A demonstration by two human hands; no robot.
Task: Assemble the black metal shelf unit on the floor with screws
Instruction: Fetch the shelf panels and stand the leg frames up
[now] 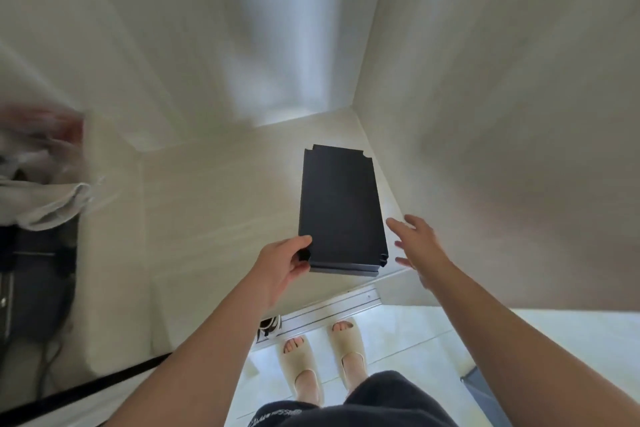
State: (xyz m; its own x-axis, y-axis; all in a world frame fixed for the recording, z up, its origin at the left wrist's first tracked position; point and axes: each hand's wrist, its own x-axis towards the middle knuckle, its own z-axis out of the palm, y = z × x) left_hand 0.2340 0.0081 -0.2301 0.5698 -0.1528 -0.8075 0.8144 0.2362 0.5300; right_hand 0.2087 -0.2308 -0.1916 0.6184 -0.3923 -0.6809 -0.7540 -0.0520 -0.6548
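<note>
Gripping near corner of black shelf panel [339, 208] w/ left hand [281, 265]; right hand [420, 250] splayed, empty, alongside.

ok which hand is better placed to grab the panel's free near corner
Right. The left hand grips the panel at its near left corner. The right hand is open, holds nothing and hovers beside the near right edge, so it can probably take that side with a short reach.

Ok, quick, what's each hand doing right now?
Left hand: grips the black shelf panel at its near corner.
Right hand: open, fingers spread, holding nothing.
</note>
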